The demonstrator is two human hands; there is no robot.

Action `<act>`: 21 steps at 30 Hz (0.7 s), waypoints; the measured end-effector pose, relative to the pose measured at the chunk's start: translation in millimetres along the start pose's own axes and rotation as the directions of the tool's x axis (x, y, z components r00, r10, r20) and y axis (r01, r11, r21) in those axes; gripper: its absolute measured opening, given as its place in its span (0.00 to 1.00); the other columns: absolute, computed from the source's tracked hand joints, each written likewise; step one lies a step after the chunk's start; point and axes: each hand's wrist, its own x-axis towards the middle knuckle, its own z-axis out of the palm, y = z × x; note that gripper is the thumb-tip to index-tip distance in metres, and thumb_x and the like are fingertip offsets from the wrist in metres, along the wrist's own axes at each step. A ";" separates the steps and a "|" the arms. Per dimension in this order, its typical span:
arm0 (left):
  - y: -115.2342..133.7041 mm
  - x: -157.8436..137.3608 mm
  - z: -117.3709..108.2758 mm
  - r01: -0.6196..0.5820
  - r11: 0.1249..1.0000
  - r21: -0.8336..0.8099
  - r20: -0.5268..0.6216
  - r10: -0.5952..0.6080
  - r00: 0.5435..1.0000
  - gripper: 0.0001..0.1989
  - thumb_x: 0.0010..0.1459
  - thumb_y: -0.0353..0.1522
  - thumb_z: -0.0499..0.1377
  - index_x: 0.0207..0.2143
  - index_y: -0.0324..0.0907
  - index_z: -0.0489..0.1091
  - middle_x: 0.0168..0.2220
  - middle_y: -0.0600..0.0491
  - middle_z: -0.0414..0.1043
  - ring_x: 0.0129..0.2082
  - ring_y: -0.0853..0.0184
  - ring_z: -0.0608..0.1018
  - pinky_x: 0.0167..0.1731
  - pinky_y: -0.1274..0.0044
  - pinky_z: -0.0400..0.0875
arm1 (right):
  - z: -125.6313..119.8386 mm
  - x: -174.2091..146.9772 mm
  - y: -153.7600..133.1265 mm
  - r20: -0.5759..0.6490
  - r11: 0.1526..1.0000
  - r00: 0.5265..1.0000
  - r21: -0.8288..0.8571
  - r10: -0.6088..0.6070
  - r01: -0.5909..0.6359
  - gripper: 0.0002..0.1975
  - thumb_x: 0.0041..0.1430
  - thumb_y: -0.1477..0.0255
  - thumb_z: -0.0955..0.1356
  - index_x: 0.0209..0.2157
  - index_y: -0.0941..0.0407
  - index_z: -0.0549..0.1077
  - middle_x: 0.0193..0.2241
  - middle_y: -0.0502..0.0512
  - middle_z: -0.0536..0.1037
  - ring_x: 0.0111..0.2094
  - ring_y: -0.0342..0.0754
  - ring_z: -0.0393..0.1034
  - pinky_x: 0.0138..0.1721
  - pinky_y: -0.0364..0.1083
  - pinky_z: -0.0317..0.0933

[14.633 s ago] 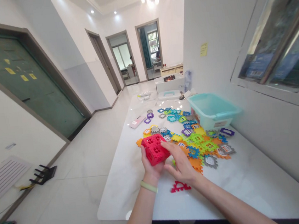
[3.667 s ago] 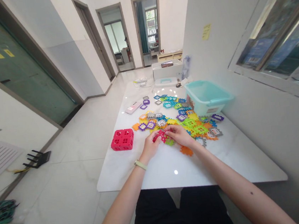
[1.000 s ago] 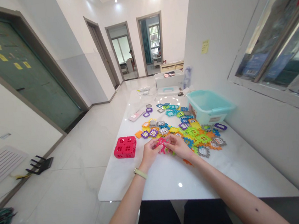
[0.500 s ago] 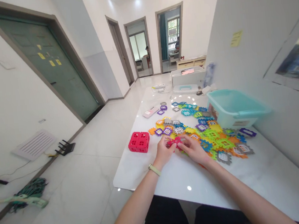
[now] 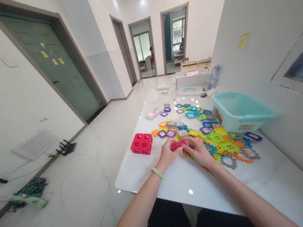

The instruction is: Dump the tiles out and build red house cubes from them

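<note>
Between my two hands, just above the white table (image 5: 153,178), are red interlocking building pieces (image 5: 178,145). My left hand (image 5: 168,152) pinches them from the left. From the other side, my right hand (image 5: 198,151) grips them with thumb and fingers. My fingers cover much of the red pieces, so their exact shape is hidden. A boxy red block (image 5: 141,143) built from window-patterned pieces sits on the table left of my hands. Loose colourful interlocking pieces (image 5: 219,139) lie in a heap beyond and to the right of my hands.
An aqua plastic bin (image 5: 245,109) stands at the right, near the wall. A pink phone (image 5: 153,113) lies beyond the red block. Farther back are a white lid with an aqua handle (image 5: 190,90) and a white box (image 5: 192,78). The table's left edge drops to the floor.
Both hands keep hold of the red pieces, which have turned and now show more edge-on. The whole view has shifted slightly. The red block stays in place on the table.
</note>
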 end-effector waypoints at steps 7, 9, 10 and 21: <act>-5.5 2.4 0.5 0.050 0.994 -0.093 -0.001 -0.050 0.999 0.14 0.50 0.31 0.65 0.38 0.41 0.66 0.29 0.57 0.70 0.28 0.71 0.72 0.29 0.80 0.65 | -1.1 -0.1 6.3 0.025 0.996 0.999 0.074 0.039 -0.041 0.16 0.60 0.58 0.67 0.42 0.55 0.68 0.22 0.48 0.72 0.23 0.45 0.65 0.25 0.44 0.57; -7.1 2.8 1.2 0.072 0.989 -0.128 -0.003 -0.073 0.997 0.14 0.49 0.31 0.66 0.37 0.40 0.66 0.28 0.57 0.70 0.26 0.72 0.72 0.27 0.80 0.65 | -1.2 0.1 7.0 0.035 0.995 0.998 0.084 0.053 -0.056 0.16 0.60 0.58 0.67 0.42 0.55 0.68 0.22 0.48 0.73 0.22 0.45 0.64 0.25 0.44 0.56; -7.7 2.9 1.5 0.080 0.987 -0.142 -0.007 -0.082 0.997 0.15 0.48 0.32 0.67 0.36 0.40 0.66 0.27 0.57 0.69 0.26 0.72 0.72 0.27 0.80 0.65 | -0.9 0.2 7.0 0.035 0.994 0.998 0.088 0.059 -0.061 0.16 0.60 0.58 0.67 0.42 0.55 0.68 0.22 0.48 0.73 0.22 0.44 0.64 0.25 0.44 0.56; -4.2 2.8 1.0 0.119 0.970 -0.212 0.023 -0.116 0.993 0.17 0.44 0.35 0.70 0.33 0.39 0.66 0.26 0.57 0.71 0.25 0.72 0.72 0.27 0.80 0.66 | 3.8 -1.7 2.6 -0.002 0.979 0.995 0.182 0.096 -0.094 0.16 0.57 0.59 0.69 0.39 0.55 0.68 0.22 0.47 0.73 0.22 0.43 0.64 0.24 0.42 0.56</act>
